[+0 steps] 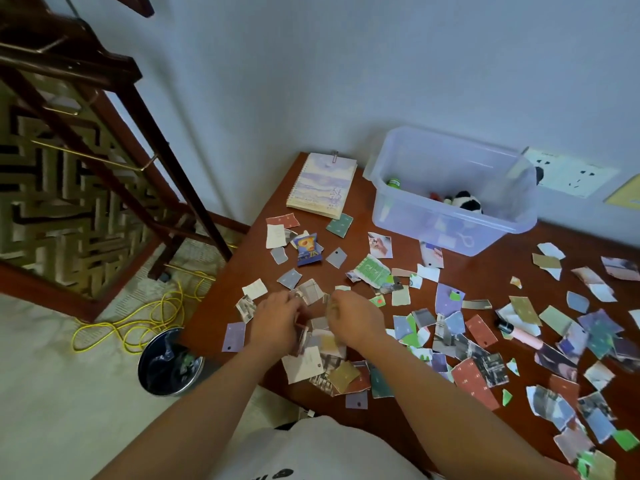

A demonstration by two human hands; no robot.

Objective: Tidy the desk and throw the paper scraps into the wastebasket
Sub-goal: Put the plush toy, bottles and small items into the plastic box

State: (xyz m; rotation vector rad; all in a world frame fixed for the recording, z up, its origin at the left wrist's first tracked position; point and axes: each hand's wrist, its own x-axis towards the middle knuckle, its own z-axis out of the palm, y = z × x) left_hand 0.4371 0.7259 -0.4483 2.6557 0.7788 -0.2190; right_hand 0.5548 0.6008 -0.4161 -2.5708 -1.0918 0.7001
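Left hand (277,320) and right hand (353,317) clamp gathered paper scraps (304,337) at the desk (360,216) edge nearest the wastebasket (169,362), likely shortening transfer.

Torn paper scraps (479,330) in red, purple, green, grey, white and photo print lie flat all over the reddish-brown wooden desk (485,271), thickest along the right side, with an overlapping heap near the front-left edge. The wastebasket (149,375) is round and shiny metal with a dark liner. It stands upright on the pale floor just beside the desk's front-left corner, a few pieces inside.
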